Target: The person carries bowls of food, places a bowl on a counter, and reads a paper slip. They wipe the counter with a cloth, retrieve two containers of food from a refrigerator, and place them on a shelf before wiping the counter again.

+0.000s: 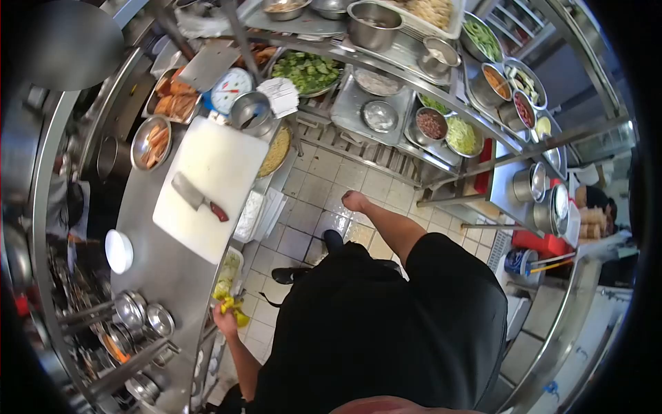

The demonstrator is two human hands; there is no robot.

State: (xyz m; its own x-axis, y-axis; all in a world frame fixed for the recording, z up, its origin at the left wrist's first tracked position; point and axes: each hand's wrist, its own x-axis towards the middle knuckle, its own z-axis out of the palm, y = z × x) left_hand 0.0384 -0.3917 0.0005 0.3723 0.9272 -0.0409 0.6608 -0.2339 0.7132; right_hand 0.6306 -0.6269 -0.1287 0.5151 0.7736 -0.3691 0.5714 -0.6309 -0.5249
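My left hand (224, 321) is low at the left, by the counter's edge. Its fingers are closed on a bright yellow piece (229, 304), which is too small to name. Just beyond it, a clear tub (232, 262) holds pale yellow-green food. My right hand (354, 201) hangs over the tiled floor with its fingers curled in, and nothing shows in it. A cleaver (186, 192) with a dark red handle lies on a white cutting board (183, 231) ahead of my left hand.
A steel counter (141, 241) carries a white bowl (119, 251), a dial scale (232, 91) and trays of meat. Metal shelves ahead hold bowls of cut vegetables, including chopped greens (303, 72). Stacked pots (552, 208) stand at the right. Tiled floor (324, 165) runs between.
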